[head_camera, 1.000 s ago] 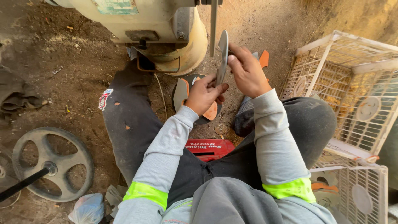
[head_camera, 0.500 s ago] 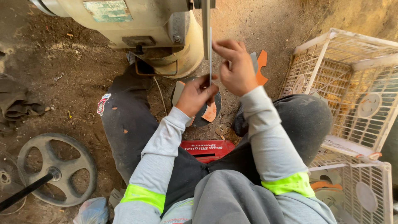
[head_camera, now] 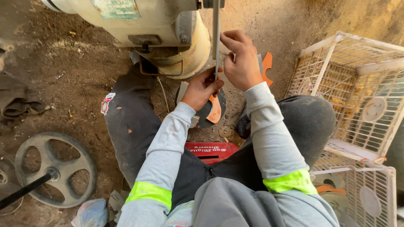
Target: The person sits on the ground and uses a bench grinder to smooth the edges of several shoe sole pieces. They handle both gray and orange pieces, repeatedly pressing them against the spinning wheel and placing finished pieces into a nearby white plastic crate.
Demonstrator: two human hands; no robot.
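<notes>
Both hands have risen toward the grinder (head_camera: 160, 33); right hand (head_camera: 242, 63) and left hand (head_camera: 202, 90) fingers grasp the thin metal disc (head_camera: 216, 46) edge-on; grinding seems underway, needing steady pressure.

Both arms reach forward from the seated body, sleeves grey with yellow-green bands above the elbows. The left hand (head_camera: 203, 89) sits lower, fingers curled and thumb pressed forward in a pinch. The right hand (head_camera: 240, 63) is higher and just beside it, knuckles up, index finger and thumb extended in a pinch, wrist bent slightly down. Knees splay wide apart.
</notes>
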